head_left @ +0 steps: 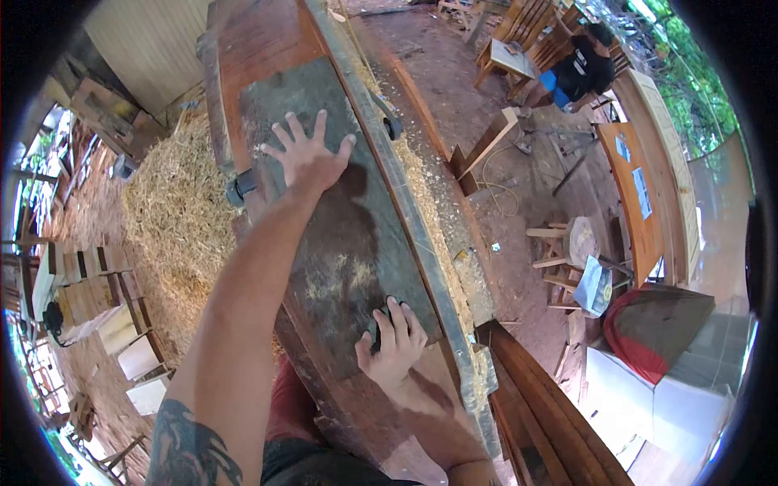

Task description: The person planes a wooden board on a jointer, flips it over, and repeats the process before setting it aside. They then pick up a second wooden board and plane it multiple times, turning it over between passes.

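My left hand (308,155) is stretched over the upper part of a dark, flat panel (324,235), fingers spread and nothing held. Lower on the same panel, near its bottom end, my right hand (394,342) rests with bent, parted fingers; a small black thing shows under them, too hidden to make out. Pale sawdust lies on the dark surface between the hands. The panel is on a long wooden bench (279,36), with a metal-like rail (405,198) along its right side. A dark round knob (392,128) sits by the rail.
A heap of wood shavings (182,219) lies left of the bench. Stacked dark boards (543,405) stand at the lower right. A person (587,69) in a black shirt is at the upper right by wooden chairs. A round-topped stool (582,239) stands at the right.
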`<state>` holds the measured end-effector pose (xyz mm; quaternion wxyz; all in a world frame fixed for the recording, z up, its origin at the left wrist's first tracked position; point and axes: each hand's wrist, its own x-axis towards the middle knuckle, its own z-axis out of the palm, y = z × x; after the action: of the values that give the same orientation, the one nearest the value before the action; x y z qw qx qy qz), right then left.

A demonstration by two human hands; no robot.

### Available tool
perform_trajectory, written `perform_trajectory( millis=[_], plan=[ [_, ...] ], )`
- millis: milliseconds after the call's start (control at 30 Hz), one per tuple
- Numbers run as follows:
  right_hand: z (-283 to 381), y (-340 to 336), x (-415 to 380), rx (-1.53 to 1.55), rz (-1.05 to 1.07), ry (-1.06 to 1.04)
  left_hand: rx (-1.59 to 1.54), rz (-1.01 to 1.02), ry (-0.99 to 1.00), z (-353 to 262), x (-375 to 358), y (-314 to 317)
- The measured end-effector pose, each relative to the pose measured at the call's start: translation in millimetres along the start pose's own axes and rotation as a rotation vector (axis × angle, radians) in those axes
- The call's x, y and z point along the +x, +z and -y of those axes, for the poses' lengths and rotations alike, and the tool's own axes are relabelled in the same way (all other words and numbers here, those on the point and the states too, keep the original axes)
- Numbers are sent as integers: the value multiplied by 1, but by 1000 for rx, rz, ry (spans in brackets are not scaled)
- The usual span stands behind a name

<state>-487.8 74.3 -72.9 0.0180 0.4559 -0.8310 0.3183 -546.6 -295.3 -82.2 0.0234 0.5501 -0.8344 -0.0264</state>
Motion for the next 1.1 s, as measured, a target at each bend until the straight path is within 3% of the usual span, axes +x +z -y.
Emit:
perform_trajectory(
  millis=[1100],
  plan=[
    [24,65,100,-43,-33,-11,68,-17,8,27,122,17]
  ],
)
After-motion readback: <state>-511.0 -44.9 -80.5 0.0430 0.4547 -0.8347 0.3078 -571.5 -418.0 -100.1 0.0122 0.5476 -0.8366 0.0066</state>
